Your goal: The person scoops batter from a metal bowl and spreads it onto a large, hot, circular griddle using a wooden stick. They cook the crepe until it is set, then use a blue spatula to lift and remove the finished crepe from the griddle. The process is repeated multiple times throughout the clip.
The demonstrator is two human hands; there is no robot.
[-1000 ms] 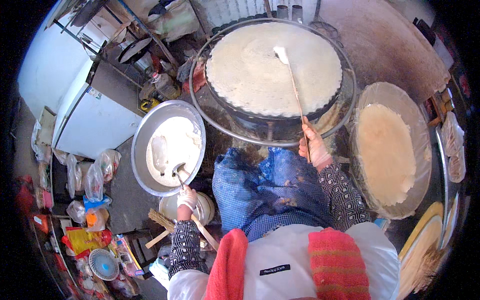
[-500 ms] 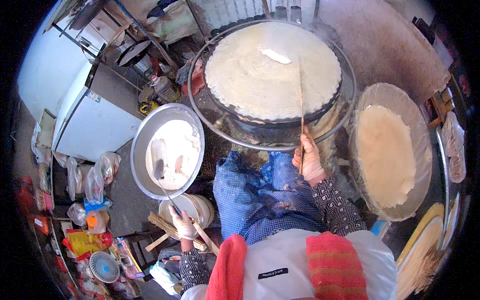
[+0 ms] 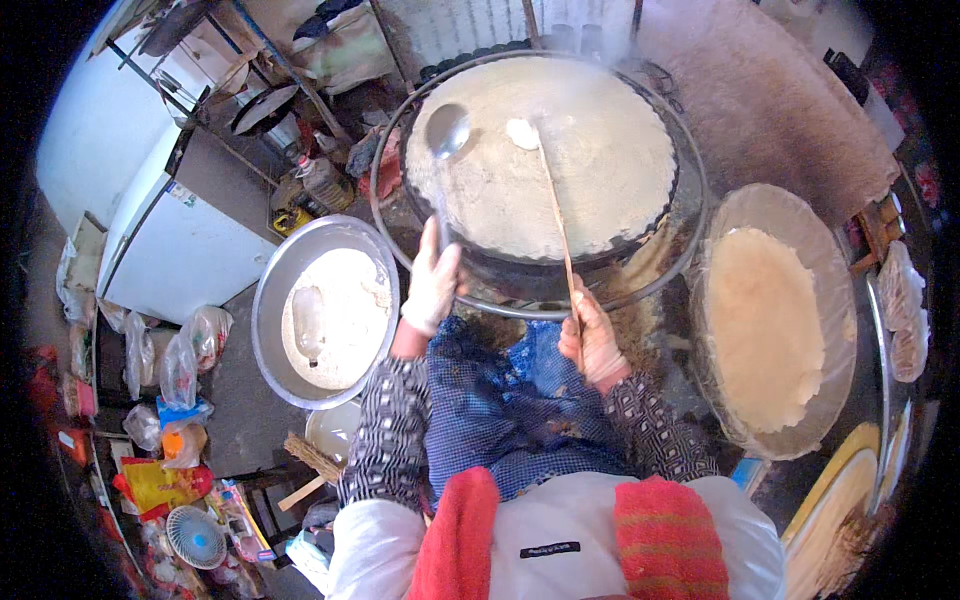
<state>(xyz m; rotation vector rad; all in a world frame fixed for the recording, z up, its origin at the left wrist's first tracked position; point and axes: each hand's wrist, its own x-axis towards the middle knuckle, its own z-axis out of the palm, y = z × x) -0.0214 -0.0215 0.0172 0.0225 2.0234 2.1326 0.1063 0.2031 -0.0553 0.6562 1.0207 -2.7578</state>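
Batter sheet point(image 3: 590, 190) on griddle point(image 3: 525, 272), ahead of both hands; left hand point(image 3: 435, 280), nearer, grips ladle point(image 3: 447, 130) (handle blurred) over its left side; right hand point(image 3: 592, 335) holds wooden spreader point(image 3: 556, 205), long axis pointing away

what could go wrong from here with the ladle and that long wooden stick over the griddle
Burns: haze at the far edge suggests the griddle is hot, and the left hand and right hand are near its metal ring.

Knocking: the ladle and the wooden stick's white tip are close together and might bump.

Tearing: either tool could gouge the thin pale layer beneath.
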